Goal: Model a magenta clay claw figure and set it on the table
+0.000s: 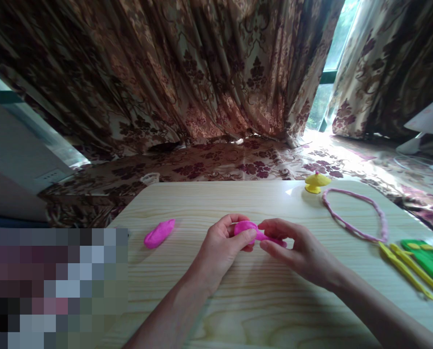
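1. Pink modelling-clay pc. (243, 227) (rounded end, thin tail) was held over wood-grain table (201, 198).
2. L hand (221, 240) pinched rounded end, thumb on near side.
3. R hand (299, 245) curled abt. tail; firm grip or not, couldn't tell.
4. Prob. light, soft, dentable; tail looked tear-prone, rounded end seemed best hold.

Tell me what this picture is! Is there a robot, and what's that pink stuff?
No robot here, just a person's two bare hands. The camera sits on that person's head, looking forward and down. The left hand holds what looks like bright pink modelling clay, and the right hand is at its thin end. On the pale wood-grain table lies another pink piece, to the left. Over on the right are a yellow stemmed model with a pink tip, a mauve loop, thin yellow strips and a green slab.
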Demonstrator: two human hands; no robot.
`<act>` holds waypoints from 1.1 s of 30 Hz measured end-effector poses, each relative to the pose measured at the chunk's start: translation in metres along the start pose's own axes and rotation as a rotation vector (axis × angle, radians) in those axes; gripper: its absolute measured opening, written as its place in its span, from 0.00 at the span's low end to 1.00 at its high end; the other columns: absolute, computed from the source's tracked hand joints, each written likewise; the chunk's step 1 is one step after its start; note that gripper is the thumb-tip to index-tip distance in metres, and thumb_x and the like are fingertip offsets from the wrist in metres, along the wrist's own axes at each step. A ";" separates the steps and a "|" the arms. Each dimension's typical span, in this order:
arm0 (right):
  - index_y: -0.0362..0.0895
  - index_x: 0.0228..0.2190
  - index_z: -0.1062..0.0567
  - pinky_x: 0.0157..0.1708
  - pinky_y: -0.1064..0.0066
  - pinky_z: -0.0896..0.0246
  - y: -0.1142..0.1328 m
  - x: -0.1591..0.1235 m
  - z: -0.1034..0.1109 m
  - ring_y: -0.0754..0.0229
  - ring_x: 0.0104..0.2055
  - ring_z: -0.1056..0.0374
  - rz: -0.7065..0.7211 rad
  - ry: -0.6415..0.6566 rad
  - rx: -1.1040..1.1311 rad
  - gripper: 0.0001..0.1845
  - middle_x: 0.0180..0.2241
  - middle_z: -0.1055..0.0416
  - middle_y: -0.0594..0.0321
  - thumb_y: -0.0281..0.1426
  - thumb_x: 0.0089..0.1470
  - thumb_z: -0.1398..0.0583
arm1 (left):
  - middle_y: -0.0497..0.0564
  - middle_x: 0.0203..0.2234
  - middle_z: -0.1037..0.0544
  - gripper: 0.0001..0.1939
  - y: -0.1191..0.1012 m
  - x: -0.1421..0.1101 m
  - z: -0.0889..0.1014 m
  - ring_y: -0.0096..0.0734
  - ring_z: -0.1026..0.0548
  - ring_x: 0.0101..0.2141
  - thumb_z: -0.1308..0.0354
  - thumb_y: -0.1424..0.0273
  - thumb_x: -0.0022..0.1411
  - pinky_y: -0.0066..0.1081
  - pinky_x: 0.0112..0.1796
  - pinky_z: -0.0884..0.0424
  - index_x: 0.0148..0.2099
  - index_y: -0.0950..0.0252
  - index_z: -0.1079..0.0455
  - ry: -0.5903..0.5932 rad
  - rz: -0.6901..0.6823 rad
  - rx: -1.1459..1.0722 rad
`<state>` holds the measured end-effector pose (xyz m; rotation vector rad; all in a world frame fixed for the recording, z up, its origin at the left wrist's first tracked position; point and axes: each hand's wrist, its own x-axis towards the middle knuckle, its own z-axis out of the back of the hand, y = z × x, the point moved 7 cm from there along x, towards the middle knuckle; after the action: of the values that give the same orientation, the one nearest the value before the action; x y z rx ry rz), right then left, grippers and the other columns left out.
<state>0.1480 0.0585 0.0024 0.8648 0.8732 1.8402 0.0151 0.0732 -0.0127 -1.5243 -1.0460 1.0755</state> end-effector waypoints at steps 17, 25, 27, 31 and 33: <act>0.44 0.35 0.27 0.28 0.74 0.42 0.007 -0.002 0.003 0.65 0.28 0.36 0.148 -0.128 -0.157 0.06 0.30 0.33 0.63 0.28 0.53 0.43 | 0.49 0.25 0.27 0.13 0.005 0.000 0.000 0.25 0.30 0.26 0.40 0.66 0.54 0.29 0.32 0.33 0.39 0.67 0.34 0.031 0.024 -0.001; 0.45 0.40 0.29 0.27 0.73 0.41 -0.003 -0.002 0.002 0.64 0.28 0.36 0.074 -0.097 -0.100 0.12 0.28 0.31 0.64 0.29 0.51 0.41 | 0.49 0.25 0.26 0.13 0.004 0.002 0.004 0.26 0.30 0.26 0.40 0.67 0.52 0.28 0.32 0.33 0.39 0.67 0.33 -0.003 0.022 -0.004; 0.45 0.44 0.32 0.27 0.73 0.39 -0.010 -0.001 0.005 0.64 0.28 0.36 0.011 -0.048 -0.052 0.17 0.27 0.30 0.65 0.29 0.50 0.41 | 0.49 0.25 0.26 0.12 0.001 0.004 0.009 0.26 0.30 0.26 0.40 0.67 0.52 0.28 0.32 0.33 0.39 0.67 0.32 -0.030 0.009 0.009; 0.44 0.38 0.30 0.27 0.73 0.38 -0.017 0.000 0.013 0.64 0.28 0.35 -0.051 0.034 -0.050 0.10 0.29 0.29 0.64 0.28 0.51 0.43 | 0.50 0.26 0.25 0.11 -0.001 0.007 0.013 0.26 0.29 0.26 0.40 0.68 0.51 0.28 0.31 0.32 0.37 0.67 0.31 -0.010 0.008 0.054; 0.44 0.34 0.29 0.26 0.73 0.38 -0.018 -0.001 0.015 0.64 0.28 0.35 -0.055 0.058 -0.123 0.06 0.28 0.29 0.64 0.28 0.52 0.44 | 0.49 0.25 0.25 0.11 0.004 0.008 0.015 0.26 0.30 0.24 0.41 0.67 0.51 0.27 0.28 0.33 0.37 0.67 0.31 -0.011 0.020 0.124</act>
<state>0.1685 0.0672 -0.0048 0.7075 0.8021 1.8581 0.0034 0.0836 -0.0196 -1.4332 -0.9552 1.1421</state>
